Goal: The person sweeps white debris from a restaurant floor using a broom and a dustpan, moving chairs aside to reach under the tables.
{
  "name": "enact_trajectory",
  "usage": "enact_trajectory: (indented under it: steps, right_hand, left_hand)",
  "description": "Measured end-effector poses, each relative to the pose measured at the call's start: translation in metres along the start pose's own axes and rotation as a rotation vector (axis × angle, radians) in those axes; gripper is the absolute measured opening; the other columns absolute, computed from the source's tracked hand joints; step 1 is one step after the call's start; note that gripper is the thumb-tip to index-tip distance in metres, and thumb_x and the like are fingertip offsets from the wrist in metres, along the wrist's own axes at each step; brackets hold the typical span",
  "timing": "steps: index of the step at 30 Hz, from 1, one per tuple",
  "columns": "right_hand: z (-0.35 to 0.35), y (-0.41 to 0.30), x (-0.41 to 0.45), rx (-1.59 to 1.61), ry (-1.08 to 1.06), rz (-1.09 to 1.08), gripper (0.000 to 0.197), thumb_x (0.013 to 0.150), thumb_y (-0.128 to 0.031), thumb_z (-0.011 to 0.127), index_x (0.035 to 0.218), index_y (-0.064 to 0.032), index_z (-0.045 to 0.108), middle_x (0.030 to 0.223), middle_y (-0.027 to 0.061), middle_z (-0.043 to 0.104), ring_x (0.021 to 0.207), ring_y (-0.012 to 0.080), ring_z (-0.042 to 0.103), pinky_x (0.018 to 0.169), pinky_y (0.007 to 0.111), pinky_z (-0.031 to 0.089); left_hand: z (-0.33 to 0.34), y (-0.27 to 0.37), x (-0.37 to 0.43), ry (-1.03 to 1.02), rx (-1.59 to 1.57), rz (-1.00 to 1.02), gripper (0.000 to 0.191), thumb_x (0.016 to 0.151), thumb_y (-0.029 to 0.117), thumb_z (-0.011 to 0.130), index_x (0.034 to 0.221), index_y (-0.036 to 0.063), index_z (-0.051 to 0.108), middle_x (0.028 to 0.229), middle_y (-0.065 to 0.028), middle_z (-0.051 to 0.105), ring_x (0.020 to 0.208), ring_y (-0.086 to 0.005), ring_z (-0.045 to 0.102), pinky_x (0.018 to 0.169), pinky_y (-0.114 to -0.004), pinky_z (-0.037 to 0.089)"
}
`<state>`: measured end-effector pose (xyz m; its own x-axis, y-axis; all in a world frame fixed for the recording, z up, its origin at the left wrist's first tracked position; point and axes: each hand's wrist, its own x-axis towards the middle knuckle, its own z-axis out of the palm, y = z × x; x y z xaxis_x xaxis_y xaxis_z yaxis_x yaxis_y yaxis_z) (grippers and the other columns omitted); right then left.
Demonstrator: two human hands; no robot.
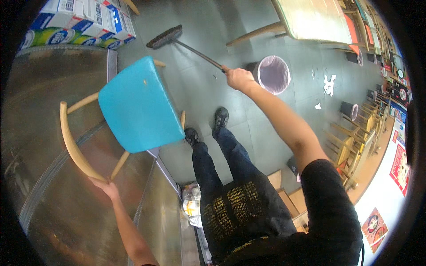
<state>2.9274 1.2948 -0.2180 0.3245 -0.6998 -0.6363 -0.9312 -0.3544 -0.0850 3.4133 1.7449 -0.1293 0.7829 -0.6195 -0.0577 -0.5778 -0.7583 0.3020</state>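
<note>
My left hand (106, 187) grips the curved wooden backrest of a chair near one end. The chair has a turquoise padded seat (139, 106) and pale wooden legs, and it stands left of my feet. In my right hand (239, 78) is the upper end of a dark broom handle (201, 56). The broom's dark-bristled head (165, 36) lies on the grey floor, up and to the left of that hand. Just right of my right hand stands a waste bin with a pale pink liner (273, 75).
Beverage cartons (88, 23) are stacked at the upper left, above metal-fronted panels (76, 179). A table (316, 20) stands at the upper right. White scraps (329, 85) lie on the floor to the right. Wooden chairs (346, 149) and another lined bin (348, 110) line the right side.
</note>
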Motion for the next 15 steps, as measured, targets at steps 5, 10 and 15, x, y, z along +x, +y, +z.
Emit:
enact_trajectory:
  steps: [5,10,15]
  right_hand:
    - [0.040,0.061,-0.116,-0.086,-0.154,0.048,0.051,0.091,-0.019,0.043,0.140,-0.0257,0.034,0.083,0.0195,0.067,0.076,0.0389,0.066,0.068,0.050,0.053]
    - [0.020,0.095,-0.234,-0.165,-0.351,0.204,0.053,0.094,-0.022,0.041,0.145,-0.0286,0.029,0.085,0.0228,0.066,0.077,0.0403,0.065,0.070,0.051,0.052]
    - [0.030,0.103,-0.298,0.033,-0.250,0.257,0.048,0.096,-0.028,0.040,0.144,-0.0274,0.035,0.087,0.0254,0.065,0.082,0.0432,0.064,0.073,0.052,0.051]
  left_hand:
    - [-0.005,0.009,0.000,0.033,0.007,-0.013,0.079,0.087,0.001,0.054,0.148,-0.0017,0.003,0.152,-0.0271,0.010,0.140,-0.0407,0.016,0.115,-0.045,0.019]
    - [0.005,-0.004,-0.003,0.093,0.082,0.047,0.078,0.086,0.000,0.053,0.148,-0.0024,0.006,0.150,-0.0282,0.018,0.138,-0.0410,0.023,0.115,-0.043,0.021]
    - [-0.005,0.004,-0.006,0.111,0.025,-0.023,0.079,0.085,0.001,0.052,0.150,0.0037,0.007,0.151,-0.0274,0.017,0.133,-0.0443,0.031,0.109,-0.048,0.032]
